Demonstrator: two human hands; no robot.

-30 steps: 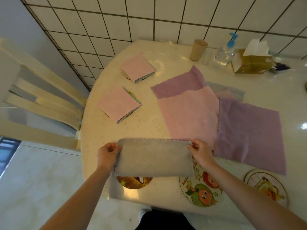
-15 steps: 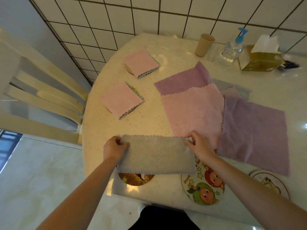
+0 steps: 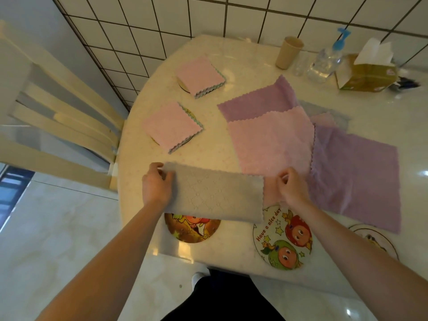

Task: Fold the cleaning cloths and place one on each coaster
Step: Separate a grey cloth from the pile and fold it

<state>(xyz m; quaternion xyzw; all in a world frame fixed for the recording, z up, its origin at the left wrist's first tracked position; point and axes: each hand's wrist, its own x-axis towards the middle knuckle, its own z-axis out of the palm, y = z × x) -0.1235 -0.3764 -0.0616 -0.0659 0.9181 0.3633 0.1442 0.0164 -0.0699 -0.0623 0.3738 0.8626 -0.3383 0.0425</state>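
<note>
From the head camera, a grey cloth (image 3: 214,195), folded into a long strip, lies across the near edge of the pale tabletop (image 3: 382,107). The left hand (image 3: 155,184) pinches its left end between thumb and curled fingers, while the right hand (image 3: 292,186) pinches the far right corner with its fingertips. The strip's near edge overlaps the top of an orange cartoon coaster (image 3: 192,229); just right of it sits a white coaster (image 3: 283,238) with two cartoon faces, and a third coaster (image 3: 374,239) shows partly at the near right. Farther left, two folded pink cloths each rest on a coaster: the nearer pink square (image 3: 172,126) and the farther pink square (image 3: 200,76). Beyond the hands, an unfolded pink cloth (image 3: 271,140) overlaps a purple cloth (image 3: 259,101) behind it, and another purple cloth (image 3: 354,174) spreads to the right. At the far right edge stand a beige cup (image 3: 289,53), a clear pump bottle (image 3: 327,60) and a tissue box (image 3: 367,74). A wooden chair (image 3: 58,121) stands to the left beside the tiled wall (image 3: 208,17).
</note>
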